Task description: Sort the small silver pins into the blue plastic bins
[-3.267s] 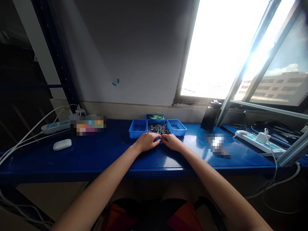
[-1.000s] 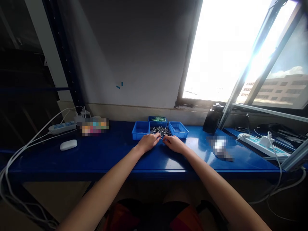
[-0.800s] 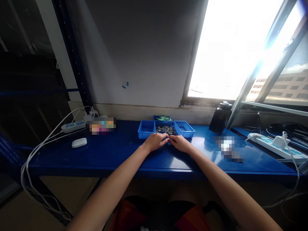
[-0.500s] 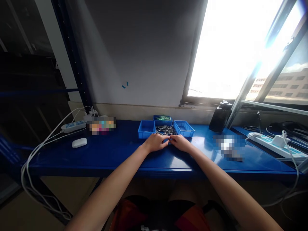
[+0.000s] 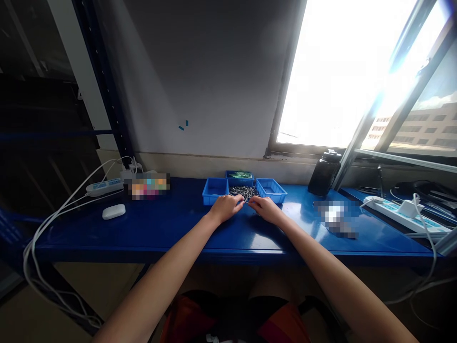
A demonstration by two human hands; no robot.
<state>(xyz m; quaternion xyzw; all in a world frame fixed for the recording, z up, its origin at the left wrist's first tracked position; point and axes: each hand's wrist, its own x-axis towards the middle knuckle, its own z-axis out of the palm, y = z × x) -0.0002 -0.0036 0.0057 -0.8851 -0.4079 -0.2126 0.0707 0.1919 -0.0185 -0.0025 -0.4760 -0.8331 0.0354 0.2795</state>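
Observation:
My left hand [image 5: 224,208] and my right hand [image 5: 267,209] are raised just over the blue table, fingertips close together. Both are closed in a pinch. A small slim metal piece [image 5: 246,202] spans the gap between them, gripped at either end; its exact kind is too small to make out. Directly behind lies a pile of small dark and silver metal pieces [image 5: 244,191], partly hidden by my fingers. Blue bins flank the pile: a left bin [image 5: 215,194], a right bin [image 5: 272,193] and a back bin [image 5: 240,182] with green material inside.
On the blue table [image 5: 160,233], a black bottle [image 5: 324,174] stands at the right, near a blurred item [image 5: 335,218]. A power strip [image 5: 403,214] lies further right. A white case [image 5: 114,211], another power strip [image 5: 104,187] and cables are at the left.
My hands have drawn slightly apart at the fingertips, so the slim piece between them now shows. The view has shifted a little. The bins and pile appear unmoved.

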